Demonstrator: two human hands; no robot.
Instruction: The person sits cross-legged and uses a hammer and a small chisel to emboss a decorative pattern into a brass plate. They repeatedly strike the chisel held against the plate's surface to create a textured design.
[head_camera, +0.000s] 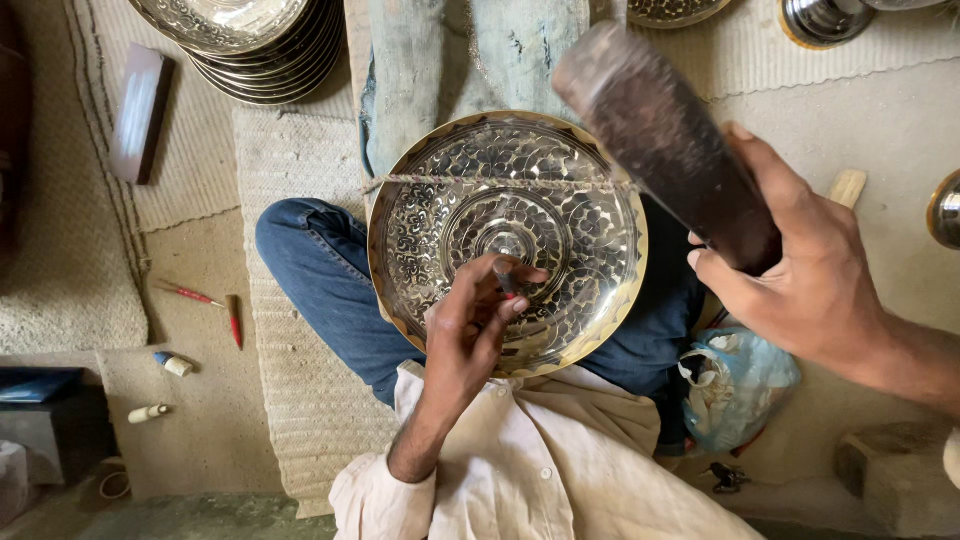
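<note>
**Punch on the plate, mallet raised**

At the far left a dark block (140, 112) lies on the woven mat (190, 170), and a stack of plates (255, 45) sits beyond it. Nearer me, on the floor (200, 400), lie two red-handled tools (190, 294) and two small tubes (172, 363).

My left knee, in blue jeans (320, 270), shows beside the brass plate (420, 220). The plate rests on my lap against a worn wooden post (450, 60), with a cord (440, 181) stretched across its upper half. Its face is covered with a chased scale pattern around a round centre.

My left hand (465, 325) rests on the plate just below the centre. Its grip is closed, fingertips pinched around a short dark punch (507, 275) that stands with its tip on the metal.

To the right, my right hand (810, 280) is wrapped tight around a heavy dark mallet (660, 140), held above the plate's right rim and blurred. Below that hand a crumpled plastic bag (735, 385) lies by my leg.
</note>
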